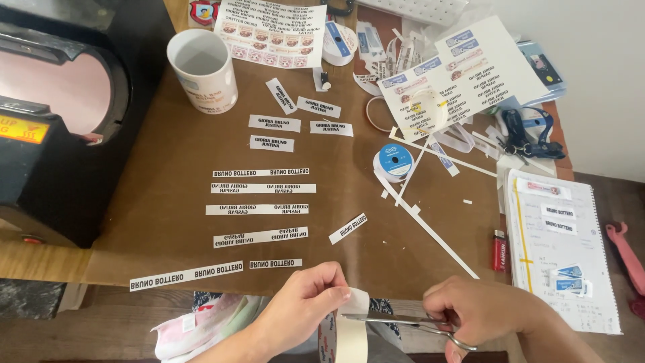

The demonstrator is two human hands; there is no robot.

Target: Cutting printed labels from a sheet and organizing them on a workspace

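Left hand pinching white tape taut just below the table edge, right hand gripping scissors, blades across it: best held flat, cut square, fingers clear.

One mug, one lighter — two tape rolls.

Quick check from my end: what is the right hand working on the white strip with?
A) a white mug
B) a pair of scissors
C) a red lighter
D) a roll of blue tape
B: the right hand grips a pair of scissors whose blades reach the white strip pinched by the left hand; the red lighter lies untouched on the brown table mat.
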